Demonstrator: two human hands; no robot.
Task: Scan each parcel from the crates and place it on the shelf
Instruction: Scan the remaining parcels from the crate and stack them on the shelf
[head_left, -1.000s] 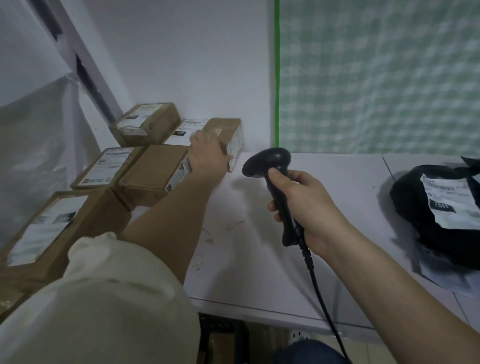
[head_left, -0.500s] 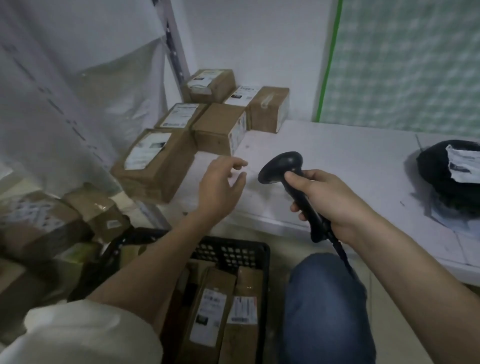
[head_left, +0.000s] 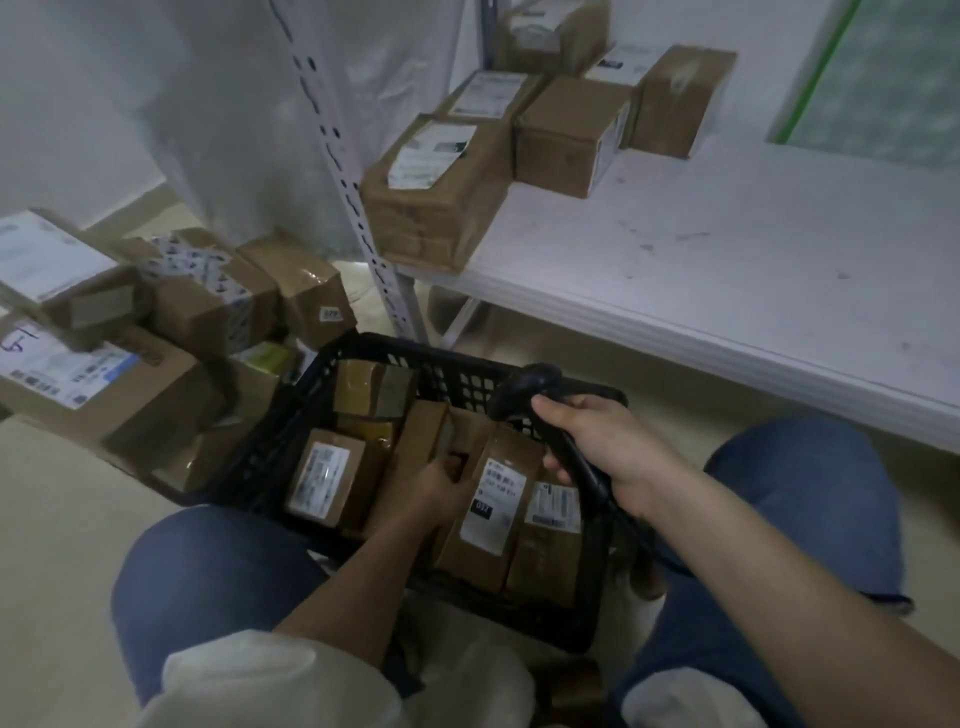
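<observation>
Beige floor (head_left: 67, 519); white wall (head_left: 78, 104) behind perforated white upright (head_left: 343, 156); green-edged panel (head_left: 883, 78), possibly checked; light dim.

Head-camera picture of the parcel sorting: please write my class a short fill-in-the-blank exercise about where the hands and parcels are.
1. The right hand grips a black ____.
2. The left hand reaches among parcels inside the black ____.
3. The parcel with the white label beside the left hand is made of brown ____.
4. The boxes already put away sit on the white ____.

Missing words: scanner; crate; cardboard; shelf
</observation>
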